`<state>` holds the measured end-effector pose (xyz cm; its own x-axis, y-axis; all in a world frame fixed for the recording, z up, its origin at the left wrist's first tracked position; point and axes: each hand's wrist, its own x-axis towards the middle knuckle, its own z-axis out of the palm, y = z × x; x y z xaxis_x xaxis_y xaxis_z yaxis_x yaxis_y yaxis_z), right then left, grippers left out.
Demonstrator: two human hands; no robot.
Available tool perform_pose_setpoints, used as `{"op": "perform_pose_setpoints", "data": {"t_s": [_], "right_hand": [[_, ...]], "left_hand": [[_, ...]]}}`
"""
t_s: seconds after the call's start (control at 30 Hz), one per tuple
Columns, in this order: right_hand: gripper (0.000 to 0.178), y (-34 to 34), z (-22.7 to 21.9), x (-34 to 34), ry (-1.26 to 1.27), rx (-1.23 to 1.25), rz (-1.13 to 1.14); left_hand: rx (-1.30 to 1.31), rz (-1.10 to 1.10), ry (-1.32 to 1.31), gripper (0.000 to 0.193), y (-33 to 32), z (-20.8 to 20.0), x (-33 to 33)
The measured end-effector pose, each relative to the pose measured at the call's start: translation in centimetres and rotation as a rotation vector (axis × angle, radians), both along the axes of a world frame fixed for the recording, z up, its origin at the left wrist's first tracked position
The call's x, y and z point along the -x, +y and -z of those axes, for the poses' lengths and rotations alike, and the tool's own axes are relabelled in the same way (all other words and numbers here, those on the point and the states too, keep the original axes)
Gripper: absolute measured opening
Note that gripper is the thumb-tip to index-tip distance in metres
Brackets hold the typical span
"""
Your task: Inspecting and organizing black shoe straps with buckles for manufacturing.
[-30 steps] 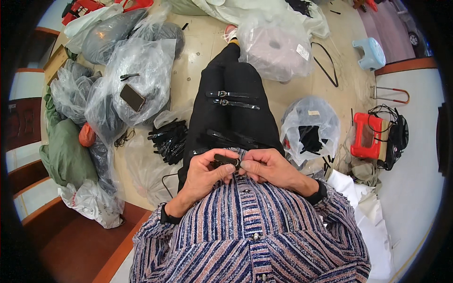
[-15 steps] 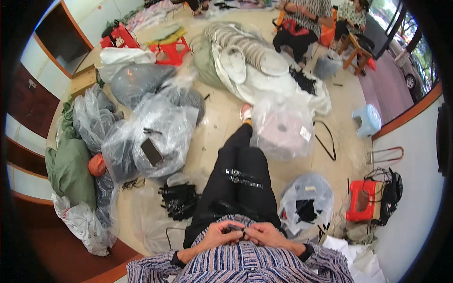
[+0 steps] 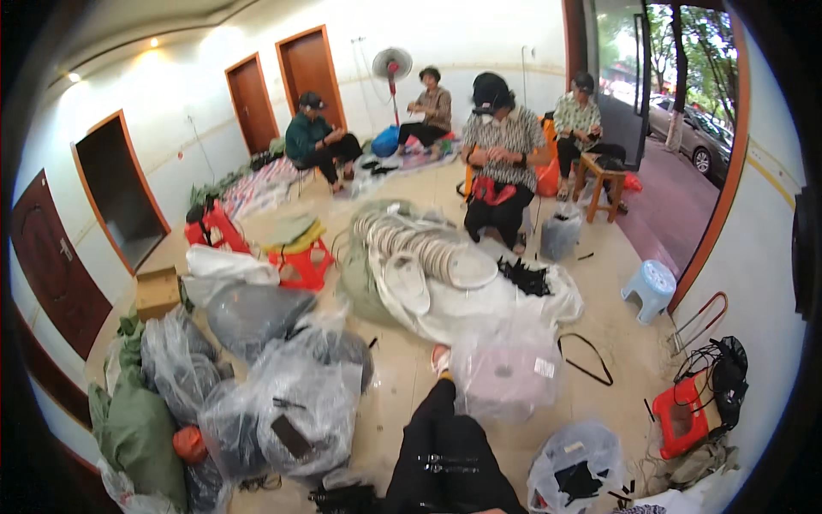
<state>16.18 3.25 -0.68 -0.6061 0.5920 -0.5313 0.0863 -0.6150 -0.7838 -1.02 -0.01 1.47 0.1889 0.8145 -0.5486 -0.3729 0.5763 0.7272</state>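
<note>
Two thin black straps with shiny buckles (image 3: 448, 463) lie across my black-trousered thigh. Only a sliver of my right hand (image 3: 491, 511) shows at the lower edge; its fingers are hidden. My left hand is out of the picture. Left of my leg, a bundle of black straps (image 3: 344, 499) is cut off by the lower edge. To the right stands a bin lined with a clear plastic bag (image 3: 591, 441), with black pieces inside. A dark phone (image 3: 291, 437) and a small black strap (image 3: 288, 403) rest on a plastic-wrapped bundle (image 3: 330, 403) at the left.
Ahead, stacked pale soles (image 3: 428, 248) lie on a white sack (image 3: 462, 313), with a plastic-wrapped roll (image 3: 503, 370) nearer me. Several people sit working farther off. A blue stool (image 3: 651, 291) and red stool (image 3: 681, 415) stand right; a green sack (image 3: 137, 441) lies left.
The view has tilted up, bringing the far wall and seated people into the picture. My hands, earlier together at my waist around a small dark piece, have dropped almost wholly below the edge.
</note>
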Motion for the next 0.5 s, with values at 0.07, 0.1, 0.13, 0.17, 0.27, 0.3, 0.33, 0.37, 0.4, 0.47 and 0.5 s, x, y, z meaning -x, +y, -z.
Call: {"op": "perform_pose_setpoints", "data": {"t_s": [0.07,0.1,0.13,0.17,0.27,0.3,0.33,0.37,0.4,0.47,0.5], "right_hand": [[0.029,0.2,-0.5,0.0,-0.084,-0.023,-0.035],[0.028,0.2,0.0,-0.1,-0.039,-0.012,-0.031],[0.027,0.1,0.3,-0.2,0.006,0.003,-0.025],[0.027,0.2,0.6,-0.1,0.022,0.016,-0.027],[0.026,0.8,0.7,0.6,0.057,0.044,-0.020],[0.026,0.8,0.7,0.7,0.055,0.047,-0.011],[0.026,1.1,0.7,0.8,0.063,0.051,-0.009],[0.026,1.1,0.7,0.9,0.071,0.055,-0.006],[0.026,1.2,0.7,0.9,0.078,0.058,0.000],[0.026,1.5,0.7,0.8,0.084,0.052,0.017],[0.026,1.3,0.7,0.8,0.088,0.054,0.020]], "left_hand": [[0.001,0.021,0.066,0.024,-0.5,1.5,0.1],[-0.011,0.032,0.017,0.024,-0.4,2.0,0.2],[-0.002,0.031,0.011,0.024,-0.5,2.2,0.3],[0.012,0.057,-0.050,0.024,-0.4,2.4,0.4],[0.030,0.111,-0.144,0.023,-0.4,3.3,0.7],[0.038,0.109,-0.156,0.023,-0.3,3.5,0.6],[0.042,0.106,-0.161,0.023,-0.3,3.5,0.6],[0.048,0.103,-0.162,0.023,-0.4,3.5,0.5],[0.055,0.102,-0.166,0.023,-0.4,3.4,0.5],[0.057,0.100,-0.166,0.023,-0.2,3.4,0.5],[0.063,0.097,-0.162,0.023,-0.3,3.5,0.6]]}}
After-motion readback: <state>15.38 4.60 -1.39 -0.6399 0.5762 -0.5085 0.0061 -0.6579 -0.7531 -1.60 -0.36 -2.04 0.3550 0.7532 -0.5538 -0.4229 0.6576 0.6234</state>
